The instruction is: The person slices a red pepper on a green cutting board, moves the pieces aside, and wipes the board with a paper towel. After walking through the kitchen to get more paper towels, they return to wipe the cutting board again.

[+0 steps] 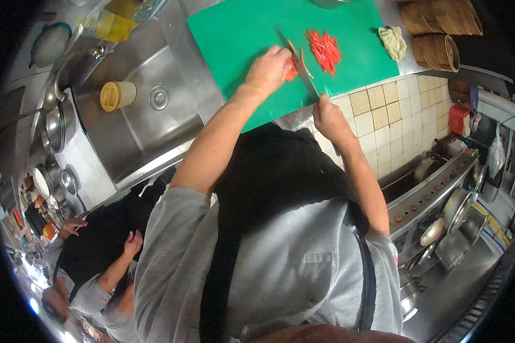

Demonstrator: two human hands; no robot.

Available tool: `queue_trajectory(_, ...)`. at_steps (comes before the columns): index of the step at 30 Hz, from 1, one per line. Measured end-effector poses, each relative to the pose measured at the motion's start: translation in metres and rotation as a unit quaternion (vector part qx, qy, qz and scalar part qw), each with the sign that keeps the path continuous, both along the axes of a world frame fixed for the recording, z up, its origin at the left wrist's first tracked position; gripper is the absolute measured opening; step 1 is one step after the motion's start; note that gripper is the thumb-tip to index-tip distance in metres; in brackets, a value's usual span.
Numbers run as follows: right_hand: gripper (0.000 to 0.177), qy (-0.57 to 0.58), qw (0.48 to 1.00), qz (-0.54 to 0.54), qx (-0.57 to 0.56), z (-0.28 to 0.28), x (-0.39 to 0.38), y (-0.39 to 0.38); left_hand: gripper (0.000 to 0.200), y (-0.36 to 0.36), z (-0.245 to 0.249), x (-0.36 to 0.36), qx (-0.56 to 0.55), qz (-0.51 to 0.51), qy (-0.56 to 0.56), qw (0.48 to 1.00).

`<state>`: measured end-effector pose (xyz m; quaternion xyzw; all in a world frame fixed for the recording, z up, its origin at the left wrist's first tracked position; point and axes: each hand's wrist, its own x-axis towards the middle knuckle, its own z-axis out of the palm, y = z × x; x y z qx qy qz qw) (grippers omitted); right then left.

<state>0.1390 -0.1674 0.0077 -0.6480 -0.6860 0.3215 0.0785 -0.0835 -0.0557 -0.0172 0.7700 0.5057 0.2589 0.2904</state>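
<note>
Holding knife (308, 82), tub (118, 96) in sink (177, 66)

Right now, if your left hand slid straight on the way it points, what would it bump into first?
Probably the knife blade. My left hand is on the red piece, with its fingers towards the blade just past it. Depth is hard to judge from above.

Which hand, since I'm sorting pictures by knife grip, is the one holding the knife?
The right hand, closed around the handle of the knife; the left hand is on red food beside the blade.
</note>
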Motion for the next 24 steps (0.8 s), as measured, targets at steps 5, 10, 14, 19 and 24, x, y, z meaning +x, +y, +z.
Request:
queue_trajectory(5,0.017,-0.025,0.999,-0.01,-0.025,0.022,0.002,-0.021,0.025,0.0,0.004,0.001,-0.012,-0.002,0.006,1.0)
queue_trajectory(10,0.017,-0.006,1.0,-0.01,-0.027,0.002,0.007,-0.034,0.026,0.0,0.004,-0.001,-0.021,-0.002,0.004,1.0)
queue_trajectory(14,0.017,0.022,0.999,-0.014,-0.024,-0.006,-0.002,-0.013,0.025,0.001,0.001,-0.002,-0.015,-0.007,0.003,1.0)
queue_trajectory(19,0.018,-0.007,1.0,-0.027,-0.011,-0.009,0.009,-0.018,0.023,0.006,0.004,-0.008,-0.016,-0.048,-0.019,0.999)
queue_trajectory(24,0.017,-0.011,0.999,-0.04,0.015,-0.011,0.011,-0.025,0.024,0.006,0.013,-0.013,-0.015,0.02,-0.083,0.996)
